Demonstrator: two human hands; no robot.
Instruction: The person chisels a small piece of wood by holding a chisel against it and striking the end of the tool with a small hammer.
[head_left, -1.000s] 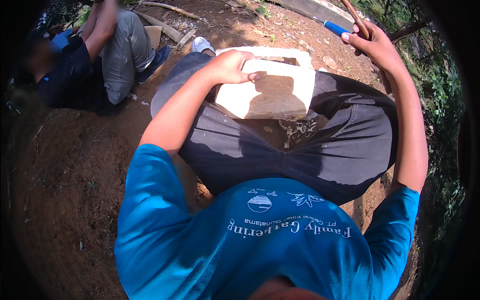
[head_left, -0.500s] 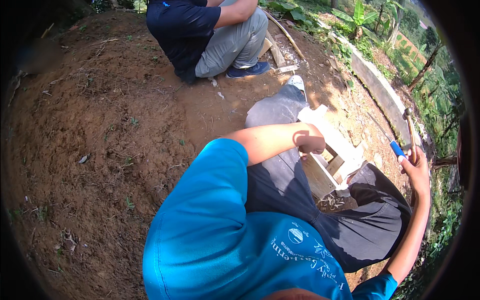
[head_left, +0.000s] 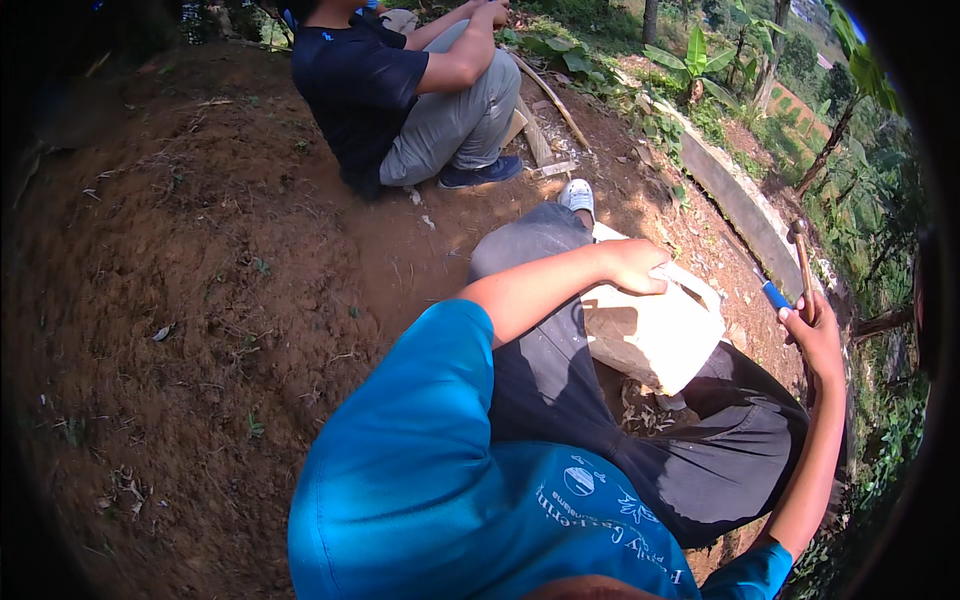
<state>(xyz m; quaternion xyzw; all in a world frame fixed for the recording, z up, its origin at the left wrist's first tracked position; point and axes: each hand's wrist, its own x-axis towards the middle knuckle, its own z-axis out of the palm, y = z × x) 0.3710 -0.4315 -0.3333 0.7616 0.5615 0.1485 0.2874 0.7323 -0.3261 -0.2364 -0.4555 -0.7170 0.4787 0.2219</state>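
Observation:
Between my bent legs a pale wooden box (head_left: 655, 335) stands tilted, a broad side bright in the sun. My left hand (head_left: 640, 266) is closed on its upper edge, thumb and fingers round the wood. Out to the right, my right hand (head_left: 816, 335) grips a hammer (head_left: 804, 265) with a wooden handle, its head pointing up and away. Held in that same hand is a blue-handled tool (head_left: 774, 295) with a thin metal shaft, mostly foreshortened, so its tip cannot be made out. The box's inside is hidden from here.
Another person (head_left: 385, 100) in a dark shirt squats at the far left. Wood strips (head_left: 540, 140) lie beside that person. A low concrete edge (head_left: 735, 185) runs along the right, with plants beyond. Bare brown soil (head_left: 200, 290) slopes on the left.
The wooden box has been turned, so a broad side now shows instead of its open frame. My left hand has shifted to its upper edge. The blue-handled tool has swung, its shaft now looking shorter.

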